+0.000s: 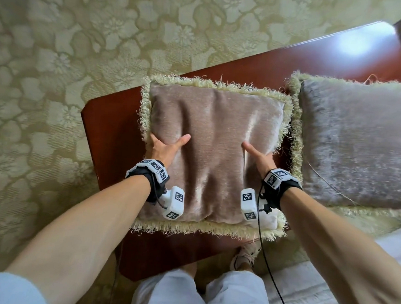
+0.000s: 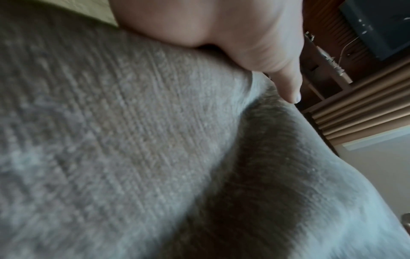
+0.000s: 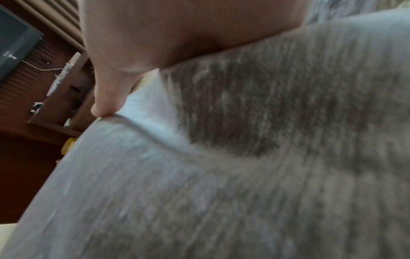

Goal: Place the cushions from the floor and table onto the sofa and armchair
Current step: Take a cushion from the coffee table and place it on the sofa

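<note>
A pinkish-brown cushion with pale cream fringe lies on the reddish-brown table; a greyish-mauve cushion sits right; the carpet is olive floral.

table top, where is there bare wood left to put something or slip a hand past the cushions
Bare wood of the table shows left of the brown cushion, behind it toward the glare at the far end, and as a strip at the near edge. The right side is crowded: the grey cushion sits fringe to fringe against it.
</note>
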A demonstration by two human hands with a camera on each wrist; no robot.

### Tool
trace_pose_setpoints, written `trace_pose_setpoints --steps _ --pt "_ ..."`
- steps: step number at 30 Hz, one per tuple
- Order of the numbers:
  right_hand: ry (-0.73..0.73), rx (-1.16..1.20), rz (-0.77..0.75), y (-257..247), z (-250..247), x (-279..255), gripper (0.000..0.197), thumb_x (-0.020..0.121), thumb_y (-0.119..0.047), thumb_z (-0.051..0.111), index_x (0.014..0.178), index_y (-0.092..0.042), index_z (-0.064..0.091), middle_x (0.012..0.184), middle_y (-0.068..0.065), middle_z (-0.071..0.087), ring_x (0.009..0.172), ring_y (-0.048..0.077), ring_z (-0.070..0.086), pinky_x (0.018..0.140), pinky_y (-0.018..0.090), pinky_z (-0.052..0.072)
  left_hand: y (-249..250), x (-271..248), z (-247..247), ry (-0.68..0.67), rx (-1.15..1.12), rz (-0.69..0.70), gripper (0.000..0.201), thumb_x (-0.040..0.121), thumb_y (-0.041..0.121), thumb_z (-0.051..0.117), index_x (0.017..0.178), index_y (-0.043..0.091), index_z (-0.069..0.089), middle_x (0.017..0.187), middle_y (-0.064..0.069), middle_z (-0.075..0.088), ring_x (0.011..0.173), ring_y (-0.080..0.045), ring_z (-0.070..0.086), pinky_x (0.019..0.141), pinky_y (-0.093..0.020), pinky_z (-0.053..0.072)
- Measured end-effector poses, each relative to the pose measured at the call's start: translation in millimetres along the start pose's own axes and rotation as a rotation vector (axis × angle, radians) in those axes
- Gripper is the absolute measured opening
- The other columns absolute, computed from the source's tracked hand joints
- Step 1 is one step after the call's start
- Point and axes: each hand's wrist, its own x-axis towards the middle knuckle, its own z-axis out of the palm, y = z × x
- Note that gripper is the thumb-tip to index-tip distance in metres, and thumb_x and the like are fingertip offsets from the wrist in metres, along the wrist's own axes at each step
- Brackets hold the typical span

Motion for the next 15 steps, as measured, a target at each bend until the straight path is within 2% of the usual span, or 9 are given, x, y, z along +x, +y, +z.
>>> trace_pose_setpoints --steps 4,6,7,10,11,12,14,15 --pt "0.055 -0.011 0.011 -10 -14 -17 0.134 0.048 -0.067 0.079 0.15 -0.001 0.023 0.151 0.015 0.04 0.136 0.027 0.042 0.115 0.038 0.027 21 -15 -2 0.007 0.042 0.059 0.134 0.062 0.072 0.073 0.155 0.013 -0.002 0.161 -0.015 0.014 0.147 -0.031 0.018 0.119 -0.045 0.015" --pt "0.097 -0.02 0.032 -19 -26 -26 0.139 0.049 -0.07 0.08 0.151 -0.001 0.017 0.153 0.016 0.035 0.139 0.028 0.038 0.116 0.04 0.025 35 -27 0 -0.019 0.004 0.081 0.135 0.062 0.069 0.076 0.155 0.014 -0.005 0.161 -0.015 0.016 0.146 -0.031 0.021 0.118 -0.043 0.017" --pt "0.115 -0.02 0.04 -22 -31 -29 0.142 0.046 -0.073 0.08 0.151 -0.002 0.018 0.153 0.015 0.035 0.139 0.029 0.038 0.117 0.042 0.026 43 -34 2 -0.039 -0.025 0.096 0.132 0.066 0.063 0.077 0.155 0.013 -0.007 0.16 -0.015 0.019 0.145 -0.031 0.024 0.116 -0.041 0.018" --pt "0.145 0.01 0.06 -15 -58 -13 0.156 0.018 -0.083 0.078 0.147 -0.008 0.033 0.144 0.009 0.048 0.129 0.03 0.049 0.109 0.049 0.035 68 -55 9 -0.071 -0.053 0.156 0.13 0.07 0.055 0.08 0.154 0.011 -0.009 0.159 -0.016 0.023 0.144 -0.03 0.027 0.115 -0.037 0.02" --pt "0.148 0.05 0.071 -18 -68 -14 0.154 0.018 -0.081 0.081 0.146 -0.009 0.034 0.142 0.007 0.05 0.125 0.031 0.052 0.107 0.05 0.037 78 -63 13 -0.077 -0.044 0.183 0.131 0.069 0.055 0.08 0.154 0.011 -0.009 0.159 -0.016 0.022 0.145 -0.03 0.025 0.116 -0.037 0.019" --pt "0.159 0.091 0.067 -29 -76 -30 0.149 0.026 -0.076 0.084 0.147 -0.008 0.032 0.141 0.007 0.05 0.125 0.031 0.052 0.107 0.05 0.037 87 -71 17 -0.082 -0.032 0.207 0.13 0.07 0.054 0.08 0.154 0.01 -0.009 0.159 -0.016 0.021 0.145 -0.03 0.024 0.116 -0.037 0.018" --pt "0.196 0.132 0.028 -45 -96 -52 0.129 0.051 -0.06 0.087 0.149 -0.005 0.022 0.14 0.011 0.046 0.128 0.032 0.047 0.11 0.049 0.034 102 -88 28 -0.088 -0.01 0.246 0.132 0.068 0.055 0.081 0.154 0.011 -0.009 0.16 -0.016 0.018 0.145 -0.031 0.023 0.116 -0.039 0.019" --pt "0.211 0.135 0.004 -48 -108 -59 0.123 0.056 -0.055 0.087 0.148 -0.005 0.021 0.139 0.011 0.045 0.128 0.032 0.046 0.11 0.048 0.034 109 -98 34 -0.088 0.005 0.263 0.134 0.066 0.057 0.081 0.154 0.012 -0.009 0.16 -0.017 0.017 0.145 -0.031 0.023 0.116 -0.04 0.019"
